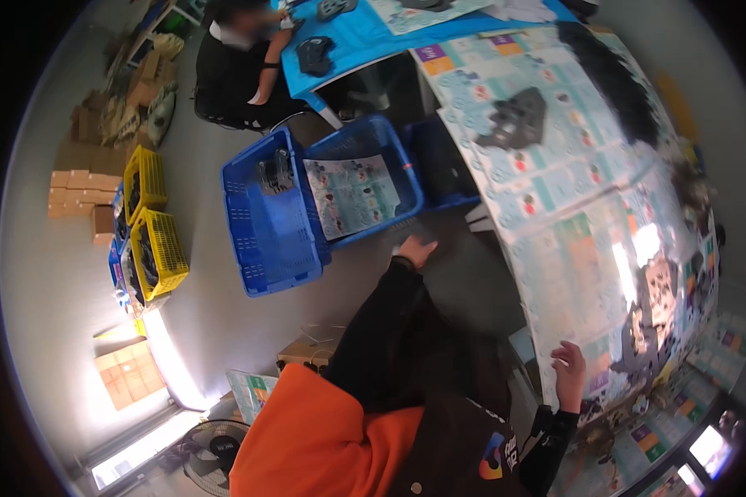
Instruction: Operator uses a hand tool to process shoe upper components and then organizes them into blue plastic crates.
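Note:
My left hand (416, 252) reaches out over the floor, just short of the near corner of a blue plastic basket (415, 178). Its thumb stands away from the fingers and I see nothing held. My right hand (569, 377) hovers at the near edge of the long table (547, 273), fingers loosely bent and apart, with nothing visible in it. Inside the basket lies a printed sheet (352, 195). A second blue basket (269, 240) stands to its left, with a stack of dark and grey parts (277, 171) at its far end.
Printed sheets cover the table, with a dark grey moulded part (518, 118) on top. At a blue-covered table (302, 83) sits another person (232, 74). Yellow crates (164, 253) and cardboard boxes (83, 182) line the left. A fan (215, 454) stands at the lower left.

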Motion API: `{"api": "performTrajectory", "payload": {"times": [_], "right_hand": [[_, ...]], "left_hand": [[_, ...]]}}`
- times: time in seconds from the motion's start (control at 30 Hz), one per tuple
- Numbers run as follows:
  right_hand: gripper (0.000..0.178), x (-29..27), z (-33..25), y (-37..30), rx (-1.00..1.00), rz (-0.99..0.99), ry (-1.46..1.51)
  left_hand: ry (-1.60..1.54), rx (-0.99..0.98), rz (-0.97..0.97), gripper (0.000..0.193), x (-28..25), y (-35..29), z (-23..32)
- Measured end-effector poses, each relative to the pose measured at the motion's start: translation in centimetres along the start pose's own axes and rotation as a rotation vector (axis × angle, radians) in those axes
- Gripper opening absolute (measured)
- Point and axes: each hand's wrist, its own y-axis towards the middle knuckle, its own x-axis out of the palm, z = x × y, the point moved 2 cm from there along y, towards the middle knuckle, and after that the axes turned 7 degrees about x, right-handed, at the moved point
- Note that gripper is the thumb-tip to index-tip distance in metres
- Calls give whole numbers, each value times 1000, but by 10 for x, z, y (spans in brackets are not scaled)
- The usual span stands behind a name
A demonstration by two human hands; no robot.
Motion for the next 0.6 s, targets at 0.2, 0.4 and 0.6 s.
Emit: {"api": "performTrajectory", "payload": {"times": [0.2,0.4,0.6], "right_hand": [[40,229,-128,128,-83,-328,-289],[38,396,-181,188,-191,-599,-392],[37,469,-145,243,-177,-635,-492]], "left_hand": [[-462,-515,360,53,-127,26,-181],[-100,-626,689,68,-206,119,-267],[16,-954,774,76,-208,202,-334]]}}
